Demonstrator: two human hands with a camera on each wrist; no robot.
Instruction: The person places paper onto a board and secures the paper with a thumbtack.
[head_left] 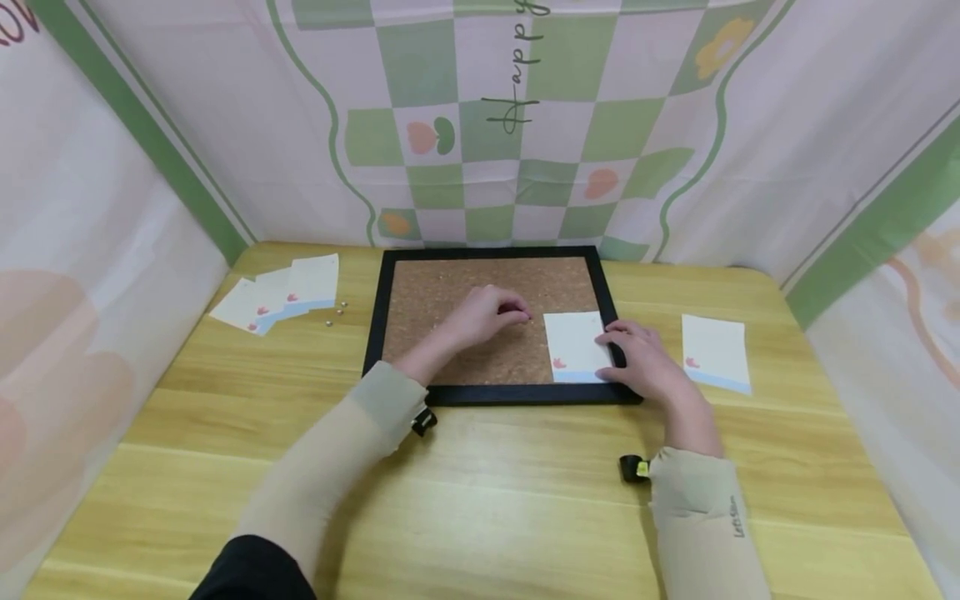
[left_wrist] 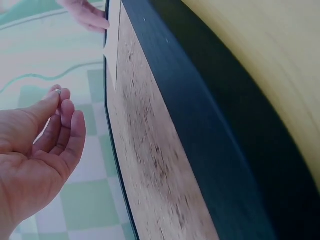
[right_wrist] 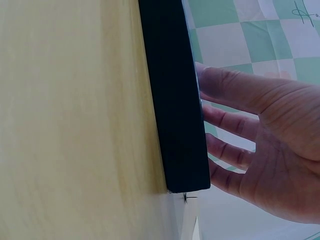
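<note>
A black-framed corkboard (head_left: 461,279) lies on the wooden table. On its right side sits a white note card (head_left: 573,342) with a blue strip and a pink motif. My left hand (head_left: 480,319) hovers over the cork, left of that card. Between its thumb and index fingertip it pinches a tiny silvery thumbtack (left_wrist: 58,91), seen in the left wrist view. My right hand (head_left: 645,358) reaches over the frame's right edge, its spread thumb and fingers touching the card's right side. In the right wrist view, the frame (right_wrist: 175,100) hides the right fingertips (right_wrist: 210,80) in part.
Overlapping note cards (head_left: 315,279) lie at the table's back left, with several small silvery tacks (head_left: 329,323) beside them. Another note card (head_left: 715,350) lies right of the board. A patterned curtain (head_left: 495,192) hangs behind the table.
</note>
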